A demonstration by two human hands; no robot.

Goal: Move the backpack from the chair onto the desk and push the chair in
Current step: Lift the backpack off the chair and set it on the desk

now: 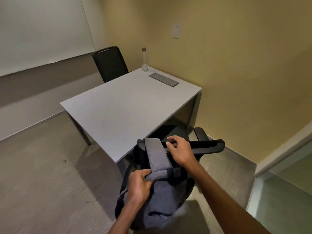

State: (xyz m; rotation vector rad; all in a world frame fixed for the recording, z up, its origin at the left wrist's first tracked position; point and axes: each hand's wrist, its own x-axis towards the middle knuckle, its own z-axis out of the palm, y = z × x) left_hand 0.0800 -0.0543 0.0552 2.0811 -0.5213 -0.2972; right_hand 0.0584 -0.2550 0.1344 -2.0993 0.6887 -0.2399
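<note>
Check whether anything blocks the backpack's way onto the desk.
Nothing visible does. The backpack hangs behind the chair; the desk surface nearest it is bare, with only a bottle at the far edge.

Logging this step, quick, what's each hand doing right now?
Left hand: closed on the backpack at its top.
Right hand: closed on the chair back's top edge.

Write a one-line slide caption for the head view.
Left hand grips the grey backpack hung on the chair; right hand holds the chair's top.

A small office meeting room: white desk (128, 105) with cable hatch (164, 79), wall whiteboard (40, 31), black office chairs (110, 64).
</note>
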